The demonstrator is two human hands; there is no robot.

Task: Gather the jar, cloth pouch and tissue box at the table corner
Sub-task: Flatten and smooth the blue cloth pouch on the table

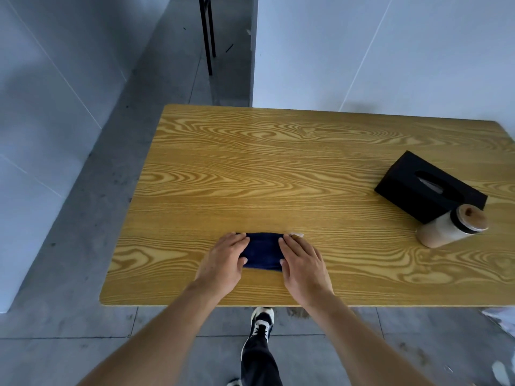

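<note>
A dark blue cloth pouch [263, 250] lies flat on the wooden table [278, 168] near its front edge. My left hand [224, 263] grips its left end and my right hand [302, 264] grips its right end, with fingers on top and thumbs at the near edge. A small pale tag pokes out at the pouch's far right corner. Far to the right, a black tissue box [429, 188] lies at an angle. A jar [452, 225] with a wooden lid stands right in front of the box, touching it or nearly so.
White walls rise behind the table and at the left. Black metal legs [207, 34] stand on the grey floor beyond the table. My leg and shoe [260, 327] show below the table's front edge.
</note>
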